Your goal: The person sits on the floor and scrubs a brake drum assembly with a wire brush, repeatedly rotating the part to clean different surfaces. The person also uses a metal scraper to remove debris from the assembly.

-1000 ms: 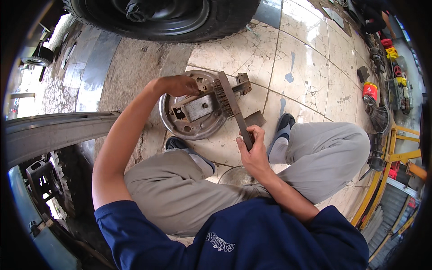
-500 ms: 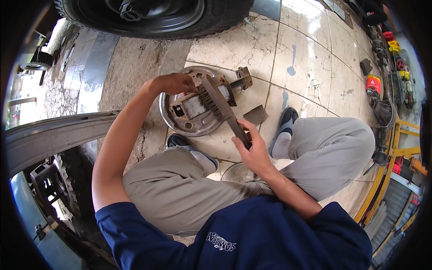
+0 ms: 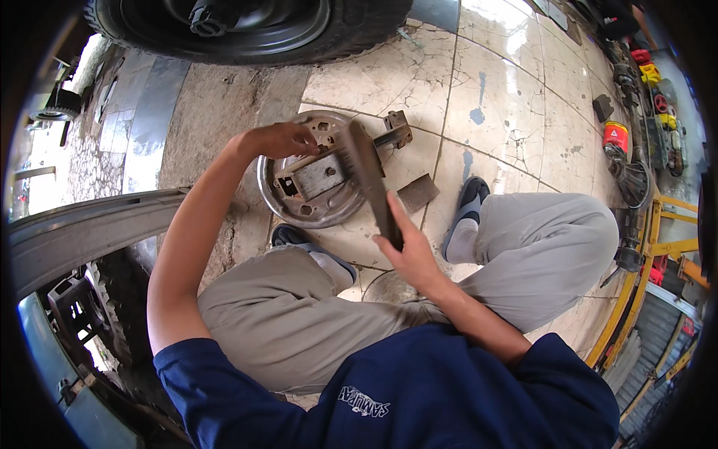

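Note:
In front of my feet lies a round metal brake backing plate (image 3: 315, 215), with a rectangular metal piece (image 3: 323, 176) across its middle. My left hand (image 3: 283, 140) reaches over the plate's upper side, its bent fingers closed on the edge of that rectangular piece. My right hand (image 3: 413, 253) is wrapped round the handle of a wire brush (image 3: 368, 173). The brush slants up and left over the right part of the plate. Motion blurs it, its bristles barely show, and I cannot tell whether they touch the metal.
A flat brown piece (image 3: 418, 193) lies on the tiles beside the plate. Above it juts a metal bracket (image 3: 397, 131). A large tyre (image 3: 299, 54) stands at the far side. A red can (image 3: 615, 138) and a yellow frame (image 3: 645, 288) are on the right. A grey beam (image 3: 97, 228) runs along the left.
The wire brush has turned, so its bristles, plain before, are now mostly hidden. My right hand has shifted a little nearer and left. My left hand stays at the rectangular piece.

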A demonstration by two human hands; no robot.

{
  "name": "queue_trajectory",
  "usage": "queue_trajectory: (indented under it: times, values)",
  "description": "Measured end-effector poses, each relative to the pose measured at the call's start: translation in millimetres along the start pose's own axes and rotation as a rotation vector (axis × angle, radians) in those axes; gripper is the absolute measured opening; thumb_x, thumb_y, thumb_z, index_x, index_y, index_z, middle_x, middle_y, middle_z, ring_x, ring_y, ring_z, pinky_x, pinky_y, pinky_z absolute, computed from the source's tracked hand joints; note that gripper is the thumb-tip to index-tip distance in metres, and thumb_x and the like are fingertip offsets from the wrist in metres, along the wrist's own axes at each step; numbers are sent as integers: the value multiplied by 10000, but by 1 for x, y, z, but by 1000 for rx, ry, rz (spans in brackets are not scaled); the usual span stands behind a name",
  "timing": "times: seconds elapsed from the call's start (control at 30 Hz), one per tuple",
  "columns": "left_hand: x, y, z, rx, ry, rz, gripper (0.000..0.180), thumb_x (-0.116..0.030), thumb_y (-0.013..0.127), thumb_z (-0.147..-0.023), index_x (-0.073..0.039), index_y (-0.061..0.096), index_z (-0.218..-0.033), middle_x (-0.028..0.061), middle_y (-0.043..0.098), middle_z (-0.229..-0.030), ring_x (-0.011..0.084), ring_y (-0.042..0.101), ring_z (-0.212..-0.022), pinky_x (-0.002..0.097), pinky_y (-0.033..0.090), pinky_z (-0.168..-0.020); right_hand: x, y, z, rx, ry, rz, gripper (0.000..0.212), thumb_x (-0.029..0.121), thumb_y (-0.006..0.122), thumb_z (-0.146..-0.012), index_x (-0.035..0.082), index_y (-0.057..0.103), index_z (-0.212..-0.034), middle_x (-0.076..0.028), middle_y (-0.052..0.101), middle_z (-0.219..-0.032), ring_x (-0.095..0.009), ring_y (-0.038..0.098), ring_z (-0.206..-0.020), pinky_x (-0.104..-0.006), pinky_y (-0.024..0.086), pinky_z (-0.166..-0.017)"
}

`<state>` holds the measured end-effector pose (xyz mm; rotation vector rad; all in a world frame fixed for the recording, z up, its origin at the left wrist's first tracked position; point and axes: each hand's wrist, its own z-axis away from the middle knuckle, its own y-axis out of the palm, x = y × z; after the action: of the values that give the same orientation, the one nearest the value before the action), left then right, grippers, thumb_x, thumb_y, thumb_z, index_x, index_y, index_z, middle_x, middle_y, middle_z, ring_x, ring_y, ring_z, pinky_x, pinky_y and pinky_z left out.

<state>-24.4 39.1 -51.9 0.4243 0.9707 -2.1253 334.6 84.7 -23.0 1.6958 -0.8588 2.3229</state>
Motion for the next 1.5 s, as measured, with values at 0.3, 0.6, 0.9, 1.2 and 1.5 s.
queue_trajectory:
  times: [0.3,0.6,0.9,1.2,1.5]
  values:
    - [-3,-2,5,35,-57,-66,668,-636,581,-886,-127,606,-1318,185,586,-1344,339,546,-1256,408,413,-1061,4,0,2,40,-26,84,734,97,640,-891,65,277,-1528,-279,555,-1269,-414,596,-1099,-403,476,-921]
    - [-13,0,13,18,-235,-145,763,-678,529,-895,-135,490,-1429,188,555,-1379,343,525,-1280,413,403,-1071,-10,11,4,13,136,-55,630,198,661,-916,21,363,-1442,-216,644,-1007,-304,645,-896,-371,497,-825]
    - [-27,-18,3,157,-212,-360,806,-748,506,-848,-134,572,-1365,145,581,-1368,339,553,-1255,450,422,-1055,-20,7,1,-9,181,16,481,254,686,-903,-36,512,-1244,-214,657,-881,-317,660,-807,-377,501,-740]
    - [-63,-17,-1,-44,-58,-592,482,-506,595,-908,-101,717,-1138,99,707,-1124,296,662,-1026,427,524,-867,-12,-3,-4,26,125,349,455,312,671,-914,-20,508,-1179,-183,672,-817,-328,679,-752,-400,507,-699]
    - [-63,-19,13,-44,-123,-662,417,-456,606,-905,-95,735,-1067,103,715,-1069,307,668,-981,443,522,-843,-28,-9,-10,3,42,466,420,319,642,-929,-11,492,-1141,-203,677,-808,-345,691,-739,-426,511,-684]
